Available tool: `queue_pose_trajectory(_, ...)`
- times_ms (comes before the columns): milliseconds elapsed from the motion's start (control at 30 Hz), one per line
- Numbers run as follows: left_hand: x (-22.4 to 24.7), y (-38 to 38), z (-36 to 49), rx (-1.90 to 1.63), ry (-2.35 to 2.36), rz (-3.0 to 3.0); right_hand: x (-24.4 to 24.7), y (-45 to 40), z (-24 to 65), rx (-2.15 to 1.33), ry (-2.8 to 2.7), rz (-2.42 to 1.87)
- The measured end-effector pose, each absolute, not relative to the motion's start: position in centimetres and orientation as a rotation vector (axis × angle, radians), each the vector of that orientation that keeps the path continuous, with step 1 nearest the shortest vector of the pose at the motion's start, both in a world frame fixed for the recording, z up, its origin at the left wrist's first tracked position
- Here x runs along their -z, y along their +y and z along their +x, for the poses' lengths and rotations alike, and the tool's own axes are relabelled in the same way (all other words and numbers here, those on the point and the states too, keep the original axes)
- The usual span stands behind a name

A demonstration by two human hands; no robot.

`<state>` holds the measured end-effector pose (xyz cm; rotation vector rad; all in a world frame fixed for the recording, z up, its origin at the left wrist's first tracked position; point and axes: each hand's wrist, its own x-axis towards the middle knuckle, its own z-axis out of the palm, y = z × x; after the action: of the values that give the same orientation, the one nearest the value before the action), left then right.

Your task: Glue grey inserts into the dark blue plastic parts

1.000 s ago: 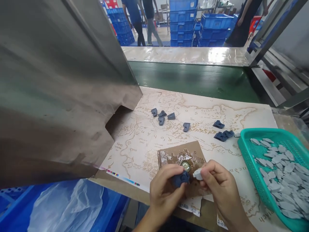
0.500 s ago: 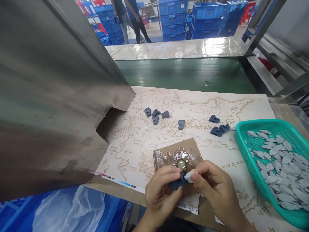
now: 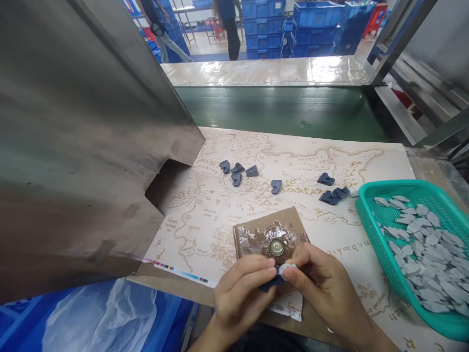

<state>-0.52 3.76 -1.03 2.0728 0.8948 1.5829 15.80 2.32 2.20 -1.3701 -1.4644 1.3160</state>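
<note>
Left hand [image 3: 240, 293] pinches a small dark-blue moulded piece [image 3: 269, 286] between thumb and fingers, right hand [image 3: 322, 281] grips a pale grey flat piece [image 3: 286, 268] against it, both just above a brown cardboard square [image 3: 252, 238]. Pieces look light, fairly stiff, best held by their edges. Teal plastic mesh basket [image 3: 370, 215] at right is heaped with more grey pieces [image 3: 421, 254].

Left hand [image 3: 240, 293] and right hand [image 3: 322, 278] close together low mid-frame, fingers curled inward, both pinching, wrists angled in from below.
</note>
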Motion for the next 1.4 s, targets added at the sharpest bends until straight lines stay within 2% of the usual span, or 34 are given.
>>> queue_pose_trajectory(267, 0.9, 4.2, -1.3, -1.506, 0.951, 2.153, -3.1, 3.3, 14.3, -1.370, -1.415, -1.405)
queue_pose_trajectory(500, -2.1, 11.0, -2.4, -1.232, 0.715, 2.366, -6.5, 7.0, 13.9, -1.306, -1.475, -1.535)
queue_pose_trajectory(733, 2.2, 18.4, -2.3, -1.281, 1.288, 2.344, -6.7, 22.0, 16.0, -0.783, -1.363, -2.004)
queue_pose_trajectory(867, 4.4, 19.3, -1.7, -1.055, 1.288, 2.601, -5.9, 30.1, 18.4, -0.581, -1.363, -2.209)
queue_pose_trajectory(967, 5.0, 19.3, -0.9, -0.991, 1.204, 2.760, -5.3, 33.0, 20.0, -0.502, -1.379, -2.323)
queue_pose_trajectory(1200, 5.2, 19.2, -0.5, -0.917, 1.120, 2.823, -5.7, 33.7, 21.8, -0.294, -1.464, -2.521)
queue_pose_trajectory(1400, 5.3, 19.6, -0.6, -1.003, 1.279, 2.637, -9.5, 30.1, 23.0, -0.073, -1.658, -2.586)
